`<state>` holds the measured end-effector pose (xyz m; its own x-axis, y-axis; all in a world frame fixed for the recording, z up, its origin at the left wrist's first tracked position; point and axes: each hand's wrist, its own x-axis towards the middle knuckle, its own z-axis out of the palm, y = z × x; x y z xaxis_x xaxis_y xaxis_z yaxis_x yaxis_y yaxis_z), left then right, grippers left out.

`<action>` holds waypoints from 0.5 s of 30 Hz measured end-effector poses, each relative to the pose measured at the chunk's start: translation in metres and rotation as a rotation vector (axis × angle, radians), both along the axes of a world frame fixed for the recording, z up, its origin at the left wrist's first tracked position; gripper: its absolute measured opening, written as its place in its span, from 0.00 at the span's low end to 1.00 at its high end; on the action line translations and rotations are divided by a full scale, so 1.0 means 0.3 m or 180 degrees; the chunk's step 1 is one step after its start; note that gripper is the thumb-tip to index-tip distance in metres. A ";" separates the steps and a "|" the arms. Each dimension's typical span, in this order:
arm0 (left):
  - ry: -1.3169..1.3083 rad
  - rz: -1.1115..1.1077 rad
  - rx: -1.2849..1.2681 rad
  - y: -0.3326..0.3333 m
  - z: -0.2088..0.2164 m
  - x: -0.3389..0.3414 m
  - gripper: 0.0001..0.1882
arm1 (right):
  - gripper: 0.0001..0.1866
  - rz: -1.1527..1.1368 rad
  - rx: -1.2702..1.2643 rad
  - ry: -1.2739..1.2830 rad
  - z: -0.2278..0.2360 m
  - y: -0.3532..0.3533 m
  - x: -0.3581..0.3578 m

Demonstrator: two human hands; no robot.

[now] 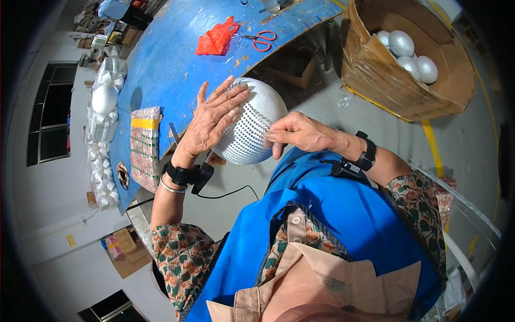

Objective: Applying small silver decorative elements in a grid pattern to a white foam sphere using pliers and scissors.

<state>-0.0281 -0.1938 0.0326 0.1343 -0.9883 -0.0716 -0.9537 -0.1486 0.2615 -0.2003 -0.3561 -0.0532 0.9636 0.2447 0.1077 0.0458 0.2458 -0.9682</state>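
A white ball (pixel 268 99) is between my hands at the table's edge. Silver dotted trim (pixel 244 134), like rows of small studs, covers its lower left part, while the upper right is bare and smooth. My left hand (pixel 217 118) lies flat on the ball's left side, fingers stretched out and spread over the dots. At the right side of the ball, my right hand (pixel 298 132) is closed in a pinch at the border of the dotted trim. The trim's edge between thumb and forefinger is mostly hidden.
Red-handled scissors (pixel 261 41) and a crumpled red plastic bag (pixel 217 37) lie on the blue table (pixel 166 59). A cardboard box (pixel 383 80) with several silvery balls (pixel 401 43) stands at right. Another white ball (pixel 104 99) sits on a rod beside a wrapped bundle (pixel 145 147).
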 end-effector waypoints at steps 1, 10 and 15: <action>0.0022 0.0005 -0.0043 0.000 -0.002 0.001 0.31 | 0.18 0.0011 0.0038 0.0030 -0.002 0.002 0.001; -0.0357 -0.0145 -0.0070 0.001 0.004 -0.019 0.34 | 0.18 0.0075 -0.0009 0.0058 0.001 0.003 -0.004; -0.0121 -0.0051 -0.0084 0.004 -0.003 -0.007 0.31 | 0.18 0.0090 -0.0061 0.0034 -0.008 0.010 -0.010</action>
<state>-0.0302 -0.1927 0.0316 0.1205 -0.9919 -0.0407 -0.9652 -0.1267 0.2287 -0.2034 -0.3531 -0.0557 0.9573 0.2739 0.0923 0.0285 0.2283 -0.9732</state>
